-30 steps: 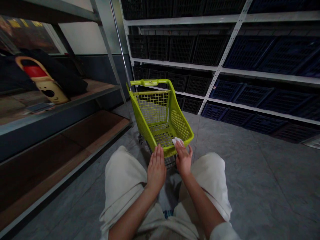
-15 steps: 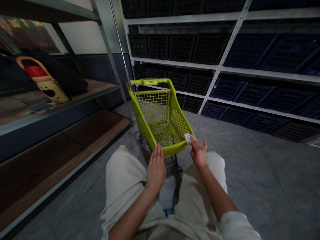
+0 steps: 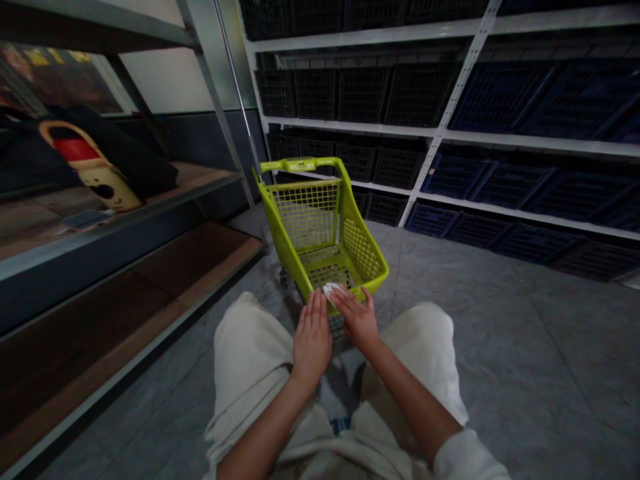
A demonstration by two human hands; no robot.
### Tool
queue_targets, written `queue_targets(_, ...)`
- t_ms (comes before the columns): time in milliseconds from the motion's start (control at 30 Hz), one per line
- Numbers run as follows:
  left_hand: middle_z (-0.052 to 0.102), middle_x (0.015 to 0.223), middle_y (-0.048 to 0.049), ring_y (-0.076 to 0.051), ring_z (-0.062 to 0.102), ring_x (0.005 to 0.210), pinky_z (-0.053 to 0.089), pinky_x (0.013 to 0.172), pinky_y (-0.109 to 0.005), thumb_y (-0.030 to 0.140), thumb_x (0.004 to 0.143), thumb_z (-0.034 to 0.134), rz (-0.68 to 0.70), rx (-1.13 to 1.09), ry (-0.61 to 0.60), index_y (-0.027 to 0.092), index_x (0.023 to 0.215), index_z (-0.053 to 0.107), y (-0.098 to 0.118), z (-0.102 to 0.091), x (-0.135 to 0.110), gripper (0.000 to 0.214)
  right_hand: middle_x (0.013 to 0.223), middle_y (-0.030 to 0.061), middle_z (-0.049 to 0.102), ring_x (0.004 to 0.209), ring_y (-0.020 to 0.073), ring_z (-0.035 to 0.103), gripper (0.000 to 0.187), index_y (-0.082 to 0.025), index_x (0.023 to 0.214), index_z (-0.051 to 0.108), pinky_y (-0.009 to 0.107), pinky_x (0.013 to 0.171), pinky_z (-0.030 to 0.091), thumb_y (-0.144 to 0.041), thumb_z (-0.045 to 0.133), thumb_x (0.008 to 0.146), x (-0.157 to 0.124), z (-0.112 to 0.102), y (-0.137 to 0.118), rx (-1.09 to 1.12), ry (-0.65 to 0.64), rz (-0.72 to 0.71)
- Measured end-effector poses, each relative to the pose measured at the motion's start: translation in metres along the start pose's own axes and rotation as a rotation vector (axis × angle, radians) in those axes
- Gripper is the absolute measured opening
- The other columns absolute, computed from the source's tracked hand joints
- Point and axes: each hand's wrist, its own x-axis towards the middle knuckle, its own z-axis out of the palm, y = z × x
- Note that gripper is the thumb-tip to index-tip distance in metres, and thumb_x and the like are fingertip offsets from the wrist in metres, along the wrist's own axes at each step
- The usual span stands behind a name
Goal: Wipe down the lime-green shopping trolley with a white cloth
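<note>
Between my knees stands a small lime-green shopping cart [image 3: 381, 272] with a mesh basket, its handle on the far side. My left hand [image 3: 312, 339] lies against the near rim at the left, fingers straight and held together, not wrapped around anything. Just right of it, my right hand [image 3: 359, 324] presses a crumpled white wipe [image 3: 331, 289] onto the same rim. The fingers of that hand cover part of the wipe, and its thumb sticks out to the right. My two hands almost touch at the fingertips.
At the left, a metal shelf rack [image 3: 165, 197] bears a cream and red bottle [image 3: 107, 180], a phone [image 3: 87, 219] and dark bags. White shelving [image 3: 350, 127] behind holds black crates [image 3: 365, 93] and blue crates [image 3: 505, 183]. A metal pole [image 3: 235, 73] rises beside the cart.
My right hand has slid the wipe along the near rim from the right corner leftward, up to my left hand. My left hand and the cart have stayed in place.
</note>
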Motion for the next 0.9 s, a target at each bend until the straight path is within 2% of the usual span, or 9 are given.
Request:
queue_targets(100,0.022,0.166,-0.0182,-0.029,0.019,0.154,0.032,0.122,-0.045,0.009,0.089,0.043,0.013,-0.004,-0.004,0.006,0.159,-0.005,0.0,-0.002,0.0,0.085,0.142,0.0055,0.062,0.141,0.0157,0.047,0.072,-0.026,0.142,0.05,0.045,0.124,0.007,0.002,0.042,0.076,-0.009,-0.016,0.05,-0.049,0.024,0.029)
queue_targets(233,0.021,0.166,-0.0184,-0.028,0.019,0.154,0.032,0.122,-0.044,0.008,0.089,0.042,0.004,-0.019,0.015,0.008,0.159,-0.007,0.004,-0.002,0.002,0.086,0.135,0.0051,0.067,0.139,0.0196,0.05,0.066,-0.025,0.134,0.057,0.051,0.123,0.007,0.001,0.042,0.075,-0.019,-0.026,0.097,-0.159,0.164,0.217)
queue_targets(300,0.021,0.165,-0.0192,-0.028,0.019,0.154,0.033,0.121,-0.045,0.008,0.089,0.042,-0.005,-0.025,0.026,0.008,0.159,-0.008,0.006,0.0,0.003,0.086,0.136,0.005,0.067,0.139,0.0206,0.05,0.067,-0.025,0.133,0.058,0.052,0.122,0.006,0.001,0.042,0.074,-0.019,-0.023,0.095,-0.183,0.211,0.301)
queue_targets(400,0.022,0.165,-0.0207,-0.029,0.018,0.154,0.033,0.121,-0.046,0.008,0.089,0.043,-0.024,-0.037,0.035,0.006,0.159,-0.008,0.008,0.003,0.004,0.086,0.141,0.0045,0.063,0.14,0.0195,0.049,0.074,-0.027,0.14,0.052,0.051,0.122,0.005,0.001,0.041,0.073,-0.012,-0.01,0.059,-0.154,0.215,0.355)
queue_targets(533,0.022,0.165,-0.021,-0.028,0.018,0.155,0.033,0.122,-0.046,0.009,0.089,0.043,-0.025,-0.045,0.038,0.006,0.159,-0.005,0.007,0.005,0.005,0.085,0.143,0.0041,0.061,0.141,0.0179,0.047,0.077,-0.028,0.145,0.047,0.048,0.123,0.005,0.002,0.04,0.075,0.004,0.007,-0.01,-0.02,0.126,0.232)
queue_targets(633,0.025,0.164,-0.0212,-0.028,0.02,0.154,0.033,0.121,-0.045,0.009,0.091,0.041,-0.011,-0.018,0.038,0.005,0.159,-0.004,0.004,0.004,0.004,0.081,0.142,0.006,0.062,0.14,0.0176,0.048,0.073,-0.026,0.144,0.048,0.045,0.123,0.004,0.001,0.042,0.077,0.011,0.009,-0.034,0.044,0.064,0.183)
queue_targets(700,0.027,0.164,-0.0204,-0.028,0.021,0.154,0.033,0.121,-0.045,0.009,0.091,0.041,-0.003,-0.005,0.024,0.005,0.159,-0.001,0.002,0.001,0.003,0.081,0.143,0.0061,0.061,0.141,0.0168,0.047,0.073,-0.026,0.144,0.048,0.045,0.124,0.001,0.002,0.042,0.076,0.01,0.003,-0.027,0.053,0.015,0.125)
queue_targets(800,0.025,0.165,-0.0174,-0.027,0.021,0.154,0.032,0.122,-0.044,0.008,0.089,0.041,0.013,-0.008,0.003,0.007,0.16,0.002,0.0,-0.004,0.002,0.081,0.146,0.0048,0.059,0.143,0.0157,0.044,0.077,-0.026,0.145,0.046,0.047,0.124,0.0,0.003,0.041,0.074,-0.001,-0.01,0.012,0.02,-0.022,0.049)
queue_targets(900,0.022,0.166,-0.0168,-0.027,0.021,0.154,0.031,0.122,-0.044,0.008,0.089,0.043,0.026,-0.014,0.004,0.007,0.16,0.002,-0.001,-0.005,0.001,0.082,0.144,0.0052,0.06,0.143,0.0174,0.045,0.077,-0.026,0.143,0.049,0.05,0.123,0.005,0.003,0.041,0.073,-0.016,-0.023,0.059,-0.074,0.053,0.132)
